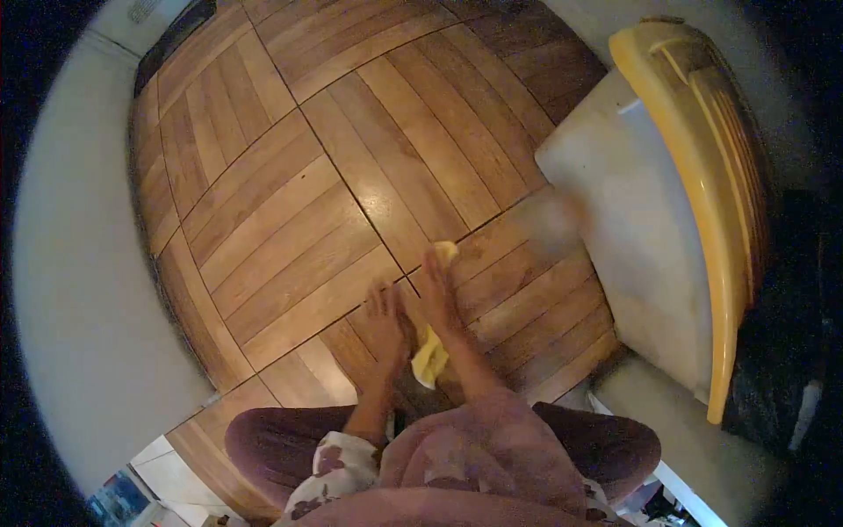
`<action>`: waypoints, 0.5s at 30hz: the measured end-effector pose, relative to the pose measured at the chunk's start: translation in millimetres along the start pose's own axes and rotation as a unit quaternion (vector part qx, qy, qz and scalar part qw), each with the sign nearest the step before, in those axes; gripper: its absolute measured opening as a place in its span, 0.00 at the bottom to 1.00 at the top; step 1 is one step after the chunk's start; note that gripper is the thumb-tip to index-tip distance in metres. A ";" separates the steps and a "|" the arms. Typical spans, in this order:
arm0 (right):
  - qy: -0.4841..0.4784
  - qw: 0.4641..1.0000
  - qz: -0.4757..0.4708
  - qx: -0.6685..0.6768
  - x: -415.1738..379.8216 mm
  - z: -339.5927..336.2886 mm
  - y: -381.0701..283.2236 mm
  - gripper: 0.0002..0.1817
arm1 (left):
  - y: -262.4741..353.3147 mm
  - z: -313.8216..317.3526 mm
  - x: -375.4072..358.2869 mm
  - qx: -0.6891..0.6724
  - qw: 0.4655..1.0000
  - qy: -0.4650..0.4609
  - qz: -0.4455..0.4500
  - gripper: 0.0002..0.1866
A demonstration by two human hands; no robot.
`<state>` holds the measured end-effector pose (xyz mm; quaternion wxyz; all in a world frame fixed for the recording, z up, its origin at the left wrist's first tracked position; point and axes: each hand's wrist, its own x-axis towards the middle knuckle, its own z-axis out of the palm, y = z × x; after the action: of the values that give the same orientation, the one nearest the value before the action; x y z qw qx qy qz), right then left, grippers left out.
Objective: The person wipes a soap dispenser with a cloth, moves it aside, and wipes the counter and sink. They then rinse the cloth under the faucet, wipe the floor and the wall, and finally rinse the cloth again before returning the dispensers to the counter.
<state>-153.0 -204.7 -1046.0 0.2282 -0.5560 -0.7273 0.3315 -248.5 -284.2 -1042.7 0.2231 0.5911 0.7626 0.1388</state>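
Observation:
My right hand reaches down to the tiled floor, pressed on a yellow cloth. One part of the cloth shows past its fingertips and a larger crumpled part lies between my wrists; the stretch between them is hidden under the hand. Just to the left, my left hand lies palm down with its fingers stretched out, and nothing shows in it. Both hands are slightly blurred.
Wood-patterned floor tiles with dark joints spread ahead. A white wall or panel borders the left. At the right stands a pale cabinet-like body with a yellow, ribbed top. My bent knees frame the near side.

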 end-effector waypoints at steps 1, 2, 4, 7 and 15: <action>-0.003 1.000 -0.002 0.001 -3.5 4.7 4.5 0.30 | 4.2 -16.1 15.9 0.040 0.996 0.041 -0.065 0.24; -0.082 0.996 0.022 -0.028 -17.5 14.9 9.9 0.30 | 3.2 -18.5 12.4 0.044 0.996 0.038 -0.066 0.24; -0.229 0.967 0.063 -0.088 -50.4 36.0 21.7 0.31 | 5.9 -24.7 2.9 0.034 0.993 0.028 -0.108 0.26; -0.332 0.934 0.071 -0.115 -107.5 37.3 33.5 0.29 | 38.4 -34.0 -24.3 0.147 0.981 -0.036 -0.122 0.31; -0.213 0.934 0.197 0.210 -190.8 15.7 54.1 0.22 | 58.5 -10.6 -51.4 -0.049 0.997 0.025 -0.061 0.28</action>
<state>-75.5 -382.7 -1089.4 0.1097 -0.5443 -0.5482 0.6254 -194.3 -317.8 -996.7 0.2403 0.5283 0.7949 0.1769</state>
